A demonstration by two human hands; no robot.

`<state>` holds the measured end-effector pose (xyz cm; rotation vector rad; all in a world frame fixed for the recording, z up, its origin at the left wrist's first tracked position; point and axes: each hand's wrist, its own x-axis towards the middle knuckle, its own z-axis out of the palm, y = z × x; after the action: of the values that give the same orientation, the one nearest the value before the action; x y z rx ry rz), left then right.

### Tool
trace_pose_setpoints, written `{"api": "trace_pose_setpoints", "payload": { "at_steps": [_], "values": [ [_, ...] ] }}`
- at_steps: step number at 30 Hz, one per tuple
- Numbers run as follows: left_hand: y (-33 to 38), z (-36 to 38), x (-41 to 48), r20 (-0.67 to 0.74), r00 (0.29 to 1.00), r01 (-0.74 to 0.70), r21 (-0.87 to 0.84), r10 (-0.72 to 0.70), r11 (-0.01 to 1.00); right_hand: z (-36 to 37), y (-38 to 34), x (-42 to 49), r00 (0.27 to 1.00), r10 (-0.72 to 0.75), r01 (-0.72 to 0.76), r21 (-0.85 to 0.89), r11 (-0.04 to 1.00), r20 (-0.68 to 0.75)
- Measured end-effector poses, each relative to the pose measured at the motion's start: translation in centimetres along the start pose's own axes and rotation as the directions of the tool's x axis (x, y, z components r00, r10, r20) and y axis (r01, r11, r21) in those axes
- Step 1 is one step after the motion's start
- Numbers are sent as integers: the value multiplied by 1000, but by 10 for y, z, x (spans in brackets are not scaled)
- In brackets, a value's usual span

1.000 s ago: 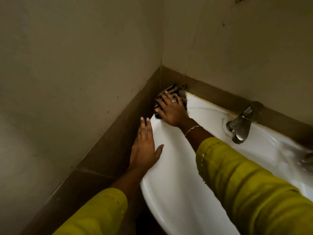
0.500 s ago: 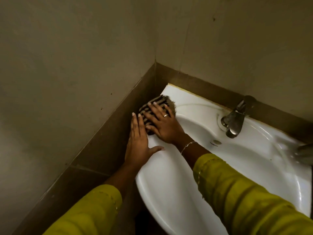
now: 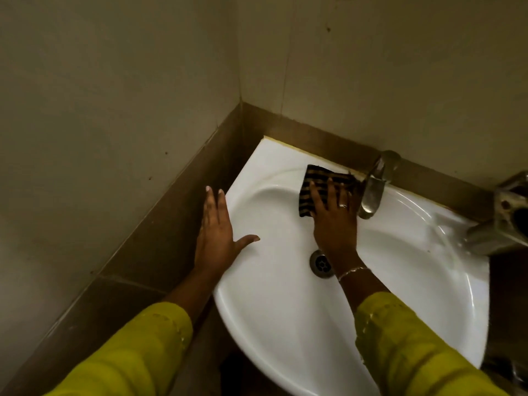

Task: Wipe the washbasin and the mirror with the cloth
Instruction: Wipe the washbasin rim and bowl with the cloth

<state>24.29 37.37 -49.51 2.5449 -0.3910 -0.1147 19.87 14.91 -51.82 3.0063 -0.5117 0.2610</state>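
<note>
1. The right hand [image 3: 334, 221] lies flat on the striped cloth [image 3: 317, 174]. Its fingers [image 3: 331, 192] are spread wide and straight, pressing the cloth against the back slope of the washbasin [image 3: 285, 324] without pinching it.
2. The cloth sits under and just beyond those fingertips. Its far corner is at the tap [image 3: 371, 192], which stands just right of the fingers; I cannot tell if they touch.
3. The left hand [image 3: 215, 232] rests on the rim, well to the left of the cloth. Its fingers [image 3: 210, 204] are straight and close together, the thumb is out, and it holds nothing; it seems to serve as a brace.
4. The step in hand looks like wiping the back of the bowl. Keep the palm's weight on the cloth so it does not bunch.
5. Sweep in overlapping arcs from beyond the fingertips back toward the drain [image 3: 319, 265], which lies by the wrist.
6. Tuck a cloth edge under 2 fingertips to work around the tap's base.
7. The mirror is out of view and probably remains to be wiped.
</note>
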Motion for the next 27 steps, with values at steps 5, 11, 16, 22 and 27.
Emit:
{"api": "trace_pose_setpoints", "payload": {
  "at_steps": [5,11,16,22,27],
  "values": [
    [-1,1,1,10,1000,-6,-4,6,1000,7,4,-29,997,82,-82,-15,997,-11],
    [-1,0,1,23,1000,-17,-9,18,1000,7,-10,-10,995,96,-96,12,995,16],
    [1,1,0,16,1000,1,-41,-1,999,-4,-35,32,990,4,-13,64,998,139],
    [-4,6,1,-57,998,-26,-145,18,989,-12,-72,61,941,-267,247,117,962,211],
    [-5,8,3,-69,997,-38,-164,27,986,-9,-87,61,853,-505,471,226,853,131]
  ]
}}
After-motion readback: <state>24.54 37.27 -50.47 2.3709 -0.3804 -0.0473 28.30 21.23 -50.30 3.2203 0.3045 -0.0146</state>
